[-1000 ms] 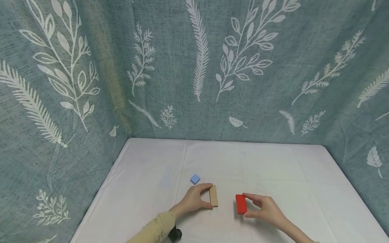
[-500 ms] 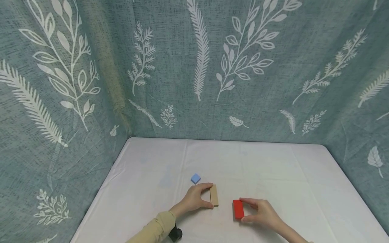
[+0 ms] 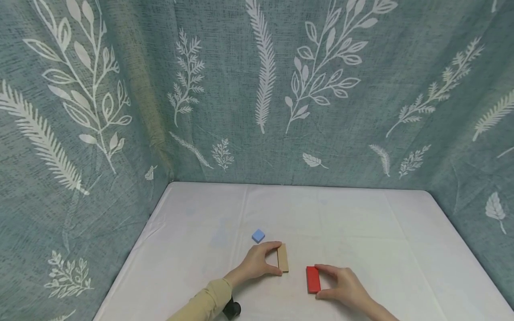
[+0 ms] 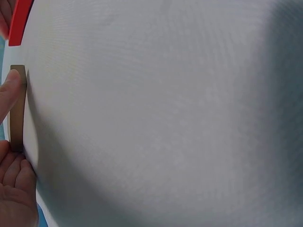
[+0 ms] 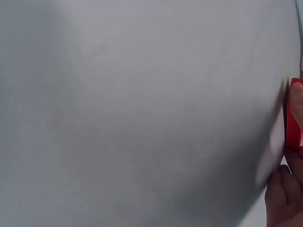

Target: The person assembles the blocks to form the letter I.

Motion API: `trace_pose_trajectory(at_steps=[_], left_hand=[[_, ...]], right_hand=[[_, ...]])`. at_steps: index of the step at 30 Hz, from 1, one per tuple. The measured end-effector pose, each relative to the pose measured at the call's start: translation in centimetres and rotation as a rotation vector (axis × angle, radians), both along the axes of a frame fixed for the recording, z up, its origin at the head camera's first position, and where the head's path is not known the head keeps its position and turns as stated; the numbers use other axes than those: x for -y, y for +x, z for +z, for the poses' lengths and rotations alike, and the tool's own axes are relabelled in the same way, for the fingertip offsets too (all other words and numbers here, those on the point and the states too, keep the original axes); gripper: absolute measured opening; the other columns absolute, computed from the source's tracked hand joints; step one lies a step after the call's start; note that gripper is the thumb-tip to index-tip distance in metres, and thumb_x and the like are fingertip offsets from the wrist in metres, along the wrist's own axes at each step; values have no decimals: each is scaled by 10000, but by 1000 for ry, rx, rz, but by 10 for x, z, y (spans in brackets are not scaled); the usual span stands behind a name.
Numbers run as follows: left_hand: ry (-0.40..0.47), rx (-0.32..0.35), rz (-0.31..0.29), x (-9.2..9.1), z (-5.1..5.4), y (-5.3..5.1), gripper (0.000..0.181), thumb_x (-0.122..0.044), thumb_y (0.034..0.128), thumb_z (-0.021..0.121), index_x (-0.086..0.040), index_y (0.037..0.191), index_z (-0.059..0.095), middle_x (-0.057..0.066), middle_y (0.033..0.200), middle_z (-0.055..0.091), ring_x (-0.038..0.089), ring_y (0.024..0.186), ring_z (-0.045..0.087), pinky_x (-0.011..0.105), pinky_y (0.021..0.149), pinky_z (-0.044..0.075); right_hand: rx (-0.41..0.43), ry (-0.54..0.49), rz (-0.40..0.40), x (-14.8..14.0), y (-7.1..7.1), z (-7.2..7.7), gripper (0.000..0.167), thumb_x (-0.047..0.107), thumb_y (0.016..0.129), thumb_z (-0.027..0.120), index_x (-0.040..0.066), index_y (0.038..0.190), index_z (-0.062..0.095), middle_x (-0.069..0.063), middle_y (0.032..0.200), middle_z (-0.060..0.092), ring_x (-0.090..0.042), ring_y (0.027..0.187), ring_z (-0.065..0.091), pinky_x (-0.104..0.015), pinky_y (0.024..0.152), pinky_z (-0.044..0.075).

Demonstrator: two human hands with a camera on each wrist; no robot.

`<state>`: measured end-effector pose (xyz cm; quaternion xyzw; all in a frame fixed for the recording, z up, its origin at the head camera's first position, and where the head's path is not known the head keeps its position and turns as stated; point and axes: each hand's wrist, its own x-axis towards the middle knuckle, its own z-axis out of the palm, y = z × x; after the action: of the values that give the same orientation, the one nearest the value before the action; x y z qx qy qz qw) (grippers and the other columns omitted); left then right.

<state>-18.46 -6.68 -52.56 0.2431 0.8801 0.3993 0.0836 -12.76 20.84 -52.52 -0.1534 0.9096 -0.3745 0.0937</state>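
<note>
In the head view my left hand (image 3: 255, 262) holds a tan wooden block (image 3: 283, 258) by its two ends, thumb at the near end and a finger at the far end. To its right, my right hand (image 3: 346, 285) grips a red block (image 3: 313, 280) the same way, by its near and far ends. A gap of white cloth separates the two blocks. The left wrist view shows the tan block (image 4: 17, 111) between thumb and fingers, with part of the red block (image 4: 20, 21) beyond. At the right wrist view's edge, the red block (image 5: 293, 116) is partly covered by the thumb.
A small blue block (image 3: 258, 236) lies just beyond my left hand. Near the left sleeve is a black object (image 3: 231, 308), partly hidden. The white-covered table (image 3: 361, 218) is bordered by a green leaf-patterned curtain (image 3: 237, 89).
My right hand has brought the red block left and nearer to me, down toward the table. The left hand and the tan block have stayed in place.
</note>
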Motion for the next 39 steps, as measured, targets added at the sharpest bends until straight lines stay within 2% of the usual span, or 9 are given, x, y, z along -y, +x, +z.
trace_pose_trajectory(at_steps=[11,19,26,31,35,39], left_hand=[[7,8,-2,1,0,1,736,-223,662,862,12,1287,553,150,1323,581,313,1253,526,389,1067,449],[7,0,6,1,1,1,728,-218,657,864,9,1280,562,149,1312,590,312,1245,534,403,1070,443],[7,-5,1,0,1,1,722,-206,662,861,12,1280,560,151,1313,589,315,1245,533,403,1067,446],[12,-6,-3,0,0,1,722,-204,660,863,13,1279,560,150,1311,590,316,1243,535,389,1062,452],[10,-8,-3,1,-1,1,726,-207,659,863,12,1281,559,150,1314,588,316,1243,534,394,1065,449],[7,-8,2,1,0,1,725,-208,661,862,9,1282,560,151,1315,587,316,1246,531,408,1069,443]], right_hand=[[-80,72,-16,3,6,-5,722,435,624,841,101,1227,626,-44,1206,670,-281,1144,612,-453,943,525],[-72,84,-9,4,8,-3,758,472,629,824,100,1253,609,-53,1231,657,-286,1157,603,-462,947,518],[-111,94,14,1,8,-4,775,497,646,805,99,1276,593,-21,1244,653,-270,1160,603,-409,949,533],[-100,43,26,-4,9,-2,747,488,684,783,95,1288,586,-6,1260,644,-262,1184,588,-379,959,533],[-116,-28,38,-6,8,5,651,373,727,788,53,1262,600,-77,1235,655,-311,1148,602,-377,906,560],[-75,-94,25,-4,6,10,555,278,753,783,29,1224,627,-119,1206,664,-334,1121,611,-368,878,569]])
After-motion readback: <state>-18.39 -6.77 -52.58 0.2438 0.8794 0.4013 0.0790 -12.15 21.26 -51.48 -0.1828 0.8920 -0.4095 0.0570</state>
